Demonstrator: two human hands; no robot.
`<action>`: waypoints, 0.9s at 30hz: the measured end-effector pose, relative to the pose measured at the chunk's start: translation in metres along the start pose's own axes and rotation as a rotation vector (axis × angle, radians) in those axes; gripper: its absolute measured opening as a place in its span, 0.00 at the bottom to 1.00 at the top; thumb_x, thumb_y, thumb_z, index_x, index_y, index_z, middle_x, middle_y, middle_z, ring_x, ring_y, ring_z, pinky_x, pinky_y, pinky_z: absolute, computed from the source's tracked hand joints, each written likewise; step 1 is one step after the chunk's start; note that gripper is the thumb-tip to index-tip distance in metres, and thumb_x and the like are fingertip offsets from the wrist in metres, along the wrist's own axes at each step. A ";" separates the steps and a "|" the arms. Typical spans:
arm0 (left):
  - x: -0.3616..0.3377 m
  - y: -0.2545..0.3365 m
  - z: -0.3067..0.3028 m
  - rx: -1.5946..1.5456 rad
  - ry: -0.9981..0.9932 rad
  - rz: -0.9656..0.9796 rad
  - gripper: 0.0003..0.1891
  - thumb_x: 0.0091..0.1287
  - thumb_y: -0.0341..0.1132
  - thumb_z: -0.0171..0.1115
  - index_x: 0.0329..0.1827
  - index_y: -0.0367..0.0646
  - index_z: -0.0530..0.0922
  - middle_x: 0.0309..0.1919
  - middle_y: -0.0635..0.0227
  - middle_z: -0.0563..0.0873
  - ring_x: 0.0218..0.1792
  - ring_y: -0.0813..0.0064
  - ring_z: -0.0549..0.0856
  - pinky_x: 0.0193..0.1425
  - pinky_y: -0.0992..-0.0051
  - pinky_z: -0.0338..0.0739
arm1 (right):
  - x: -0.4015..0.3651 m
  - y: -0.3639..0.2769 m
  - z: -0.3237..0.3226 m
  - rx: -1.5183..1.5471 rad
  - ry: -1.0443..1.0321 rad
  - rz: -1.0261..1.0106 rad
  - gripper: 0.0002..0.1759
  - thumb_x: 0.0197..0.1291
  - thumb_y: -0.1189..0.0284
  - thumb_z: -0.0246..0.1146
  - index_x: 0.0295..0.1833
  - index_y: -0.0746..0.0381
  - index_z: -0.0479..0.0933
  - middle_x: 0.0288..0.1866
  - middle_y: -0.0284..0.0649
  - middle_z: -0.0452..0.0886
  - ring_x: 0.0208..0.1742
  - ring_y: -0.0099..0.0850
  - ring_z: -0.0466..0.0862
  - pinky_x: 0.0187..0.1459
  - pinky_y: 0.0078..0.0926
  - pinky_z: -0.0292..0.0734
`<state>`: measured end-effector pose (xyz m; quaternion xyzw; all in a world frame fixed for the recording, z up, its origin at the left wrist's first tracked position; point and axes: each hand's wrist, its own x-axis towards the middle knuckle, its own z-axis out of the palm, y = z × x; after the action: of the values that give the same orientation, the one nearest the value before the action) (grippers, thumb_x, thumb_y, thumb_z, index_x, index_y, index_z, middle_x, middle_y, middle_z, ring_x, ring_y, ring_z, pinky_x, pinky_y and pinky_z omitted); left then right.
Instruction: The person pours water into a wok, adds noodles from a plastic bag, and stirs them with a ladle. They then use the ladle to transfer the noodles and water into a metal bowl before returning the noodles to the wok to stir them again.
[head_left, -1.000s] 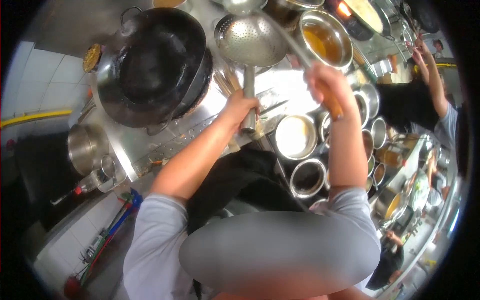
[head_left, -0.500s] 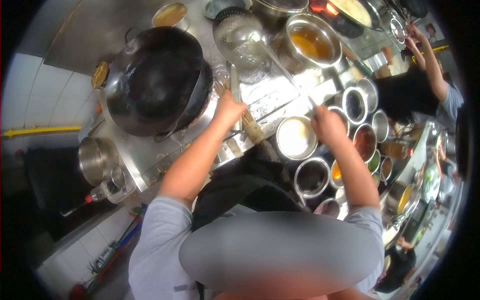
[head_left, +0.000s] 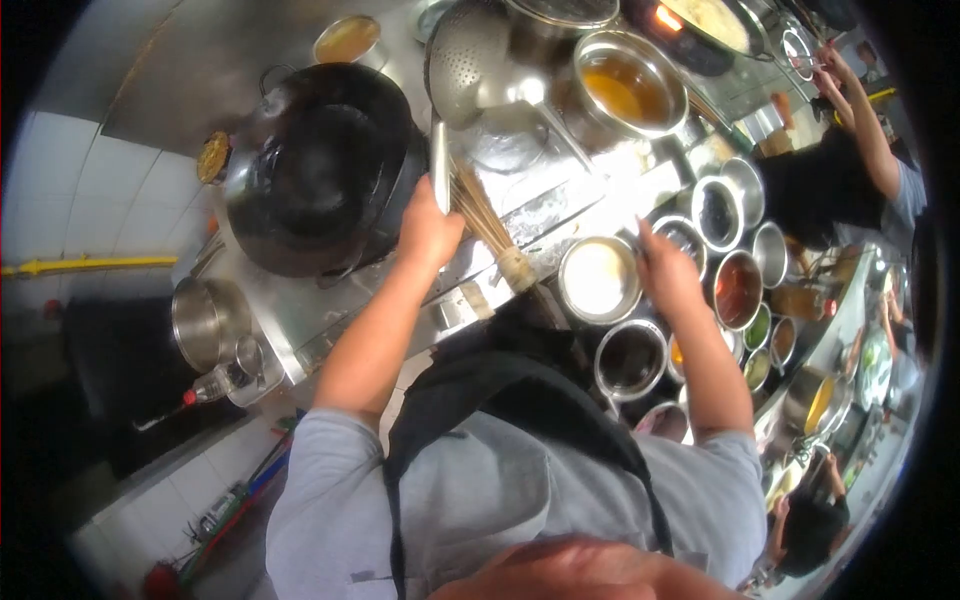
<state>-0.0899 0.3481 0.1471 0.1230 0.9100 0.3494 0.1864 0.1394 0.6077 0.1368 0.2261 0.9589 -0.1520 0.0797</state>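
Observation:
My left hand (head_left: 432, 228) is closed round an upright silvery metal bar (head_left: 440, 165) between the black wok (head_left: 325, 170) and a bamboo brush (head_left: 480, 210). The brush lies aslant beside that hand, its bound end toward me. My right hand (head_left: 670, 268) is closed on the end of a long ladle handle (head_left: 568, 135), part of which is lost in glare. At the handle's far end the ladle's bowl overlaps a large perforated skimmer (head_left: 465, 75). Just left of my right hand stands a pot of white liquid (head_left: 598, 280).
Several metal pots of sauces crowd the right, among them a dark one (head_left: 630, 360) and a red one (head_left: 737, 290). A pot of amber liquid (head_left: 625, 90) stands behind. A flame (head_left: 668, 17) burns at a far burner. Another person (head_left: 850, 170) works at right.
My left hand has moved left from the brush toward the wok, and the metal bar has shifted left with it. The skimmer and ladle appear shifted slightly; my right hand has moved slightly down.

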 end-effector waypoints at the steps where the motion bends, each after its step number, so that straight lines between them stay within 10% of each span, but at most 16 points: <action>1: -0.001 -0.001 -0.003 0.002 0.006 -0.003 0.30 0.58 0.29 0.62 0.67 0.36 0.68 0.55 0.43 0.82 0.58 0.48 0.82 0.62 0.60 0.75 | -0.006 -0.002 -0.003 0.029 -0.023 0.029 0.37 0.61 0.74 0.60 0.77 0.50 0.61 0.51 0.52 0.81 0.44 0.51 0.85 0.47 0.47 0.80; 27: 0.015 -0.027 -0.033 -0.095 0.312 0.208 0.35 0.58 0.28 0.61 0.71 0.33 0.63 0.61 0.41 0.77 0.62 0.45 0.78 0.67 0.60 0.72 | -0.039 0.019 0.030 0.077 0.142 -0.081 0.41 0.57 0.74 0.62 0.78 0.49 0.60 0.44 0.50 0.83 0.38 0.50 0.85 0.39 0.46 0.82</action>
<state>-0.1196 0.3143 0.1474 0.1517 0.8928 0.4240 0.0117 0.1851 0.5980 0.1125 0.2004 0.9639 -0.1752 -0.0034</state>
